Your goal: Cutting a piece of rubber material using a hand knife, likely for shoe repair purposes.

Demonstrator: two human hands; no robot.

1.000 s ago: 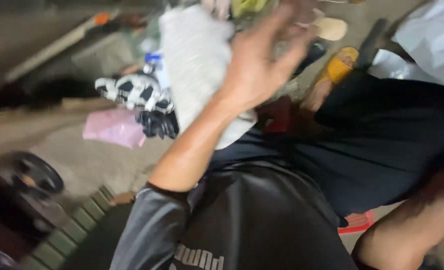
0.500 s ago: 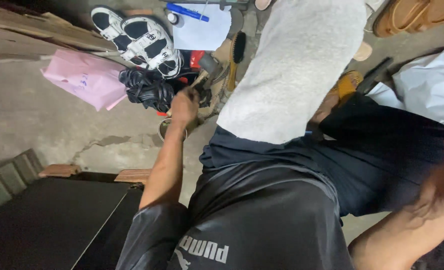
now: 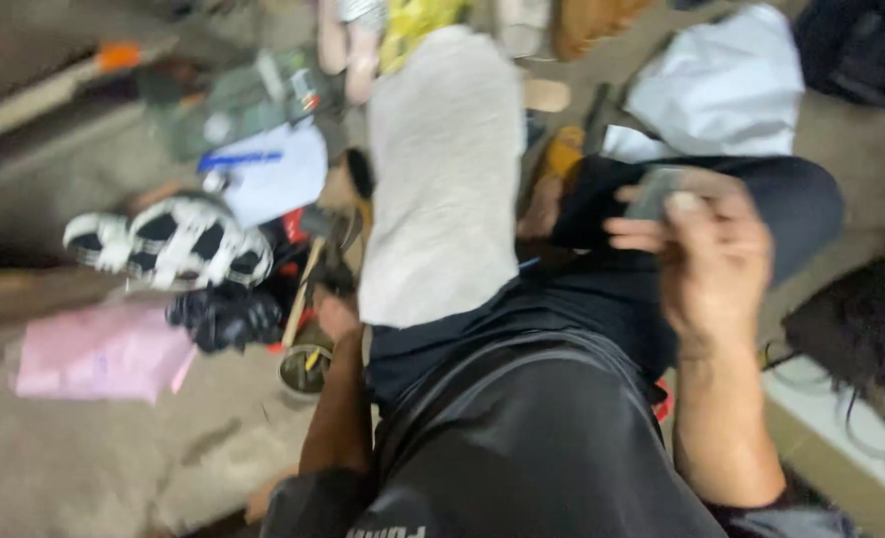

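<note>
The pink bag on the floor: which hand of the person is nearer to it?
Left. The left hand is low beside the grey cloth, a short way right of the pink bag. The right hand is raised far across, over the dark-clothed knee, gripping a small grey object.

— Room on the floor [image 3: 84, 478]?
— Bare concrete lower left. Ahead, sandals [image 3: 168, 244], a pink bag [image 3: 99, 351], black gloves [image 3: 225, 317] and a small tin [image 3: 303, 369] crowd the way.
</note>
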